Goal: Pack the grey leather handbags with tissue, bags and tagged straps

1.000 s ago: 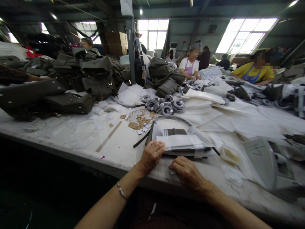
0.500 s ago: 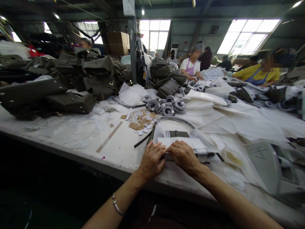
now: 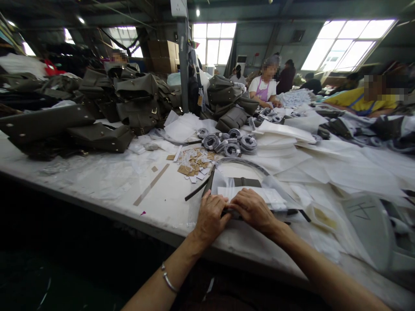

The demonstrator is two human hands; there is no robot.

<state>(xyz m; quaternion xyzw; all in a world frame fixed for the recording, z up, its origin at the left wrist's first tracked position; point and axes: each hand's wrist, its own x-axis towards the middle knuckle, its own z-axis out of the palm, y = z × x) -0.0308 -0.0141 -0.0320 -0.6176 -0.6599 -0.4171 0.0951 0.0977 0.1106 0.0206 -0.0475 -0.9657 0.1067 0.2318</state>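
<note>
A dark olive bag point(image 3: 243, 182) lies on the table in front of me, partly covered by white wrapping point(image 3: 266, 195) and clear plastic. A wrapped strap point(image 3: 241, 160) arches behind it. My left hand point(image 3: 212, 214) is closed at the bag's near left edge, fingers bent over it and thumb toward the right. Close beside it, my right hand point(image 3: 251, 209) also grips that edge with curled fingers. The hands nearly touch. What exactly lies under the fingertips is hidden.
Brown and white tags point(image 3: 193, 166) lie beyond the bag, with several coiled straps point(image 3: 231, 149) behind them. Dark bags point(image 3: 139, 97) are piled at the back left. White sheets point(image 3: 340, 164) spread to the right. A post point(image 3: 184, 65) rises behind; co-workers sit farther back.
The view has shifted slightly, so the scene sits a little farther right. My fingers have moved slightly at the bag's near edge; the bag stays in place.
</note>
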